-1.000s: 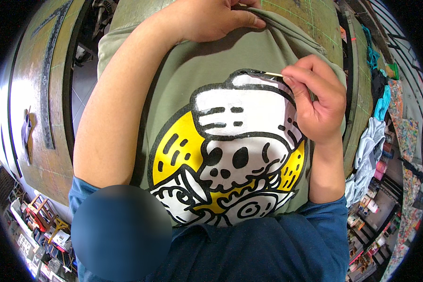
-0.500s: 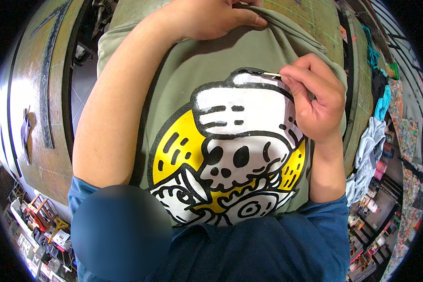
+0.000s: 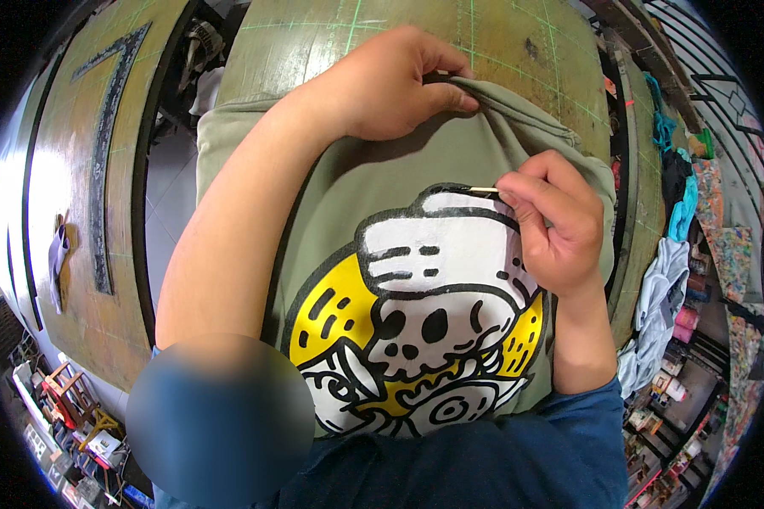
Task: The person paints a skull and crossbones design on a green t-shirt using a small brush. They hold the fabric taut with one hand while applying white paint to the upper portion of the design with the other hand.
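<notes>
An olive-green T-shirt (image 3: 356, 178) lies on a grid-marked board (image 3: 306, 34), bearing a print (image 3: 433, 254) of a white skull in a tall white cap, black outlines and yellow patches. At its bunched upper fold, my left hand (image 3: 399, 89) grips the fabric with thumb and fingers, my forearm lying along the shirt's left side. My right hand (image 3: 552, 220) pinches a thin pale stick (image 3: 487, 189) between thumb and forefinger; its dark tip rests on the black outline along the top of the cap.
Another worn board (image 3: 76, 212) with a dark metal square (image 3: 107, 187) stands at left, chairs (image 3: 72, 390) below it. At right hang pale blue cloths (image 3: 658, 297) and cyan cloth (image 3: 683, 212), beside speckled strips (image 3: 709, 195) and shelves of small containers.
The view has shifted, so board, shirt and both hands appear lower in the picture and more board shows at the top. My grips on fabric and stick look the same.
</notes>
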Available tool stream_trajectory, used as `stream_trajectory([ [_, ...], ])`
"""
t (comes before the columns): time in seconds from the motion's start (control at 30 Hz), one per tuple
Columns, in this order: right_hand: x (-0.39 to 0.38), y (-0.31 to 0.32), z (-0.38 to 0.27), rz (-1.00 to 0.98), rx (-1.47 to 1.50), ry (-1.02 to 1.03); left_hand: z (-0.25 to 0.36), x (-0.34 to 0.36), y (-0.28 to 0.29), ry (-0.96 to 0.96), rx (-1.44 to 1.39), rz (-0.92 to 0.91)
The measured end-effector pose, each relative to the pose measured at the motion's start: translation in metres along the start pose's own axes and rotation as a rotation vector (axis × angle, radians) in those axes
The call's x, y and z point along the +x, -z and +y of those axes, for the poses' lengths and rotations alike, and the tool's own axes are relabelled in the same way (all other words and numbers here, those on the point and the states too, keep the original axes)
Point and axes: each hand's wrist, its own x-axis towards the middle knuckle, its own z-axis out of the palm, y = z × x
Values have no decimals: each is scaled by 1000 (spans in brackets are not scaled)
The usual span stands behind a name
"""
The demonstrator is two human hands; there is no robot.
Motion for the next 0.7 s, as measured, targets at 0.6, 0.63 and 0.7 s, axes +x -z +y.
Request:
stream_trajectory([
  [0.6, 2, -6, 1, 30, -16, 38, 3, -3, -2, -41, -4, 51],
  [0.63, 2, -7, 1, 36, -20, 39, 3, -4, -2, -48, -31, 48],
  [0.7, 2, -8, 1, 32, -13, 45, 5, -5, 0, -39, -70, 39],
])
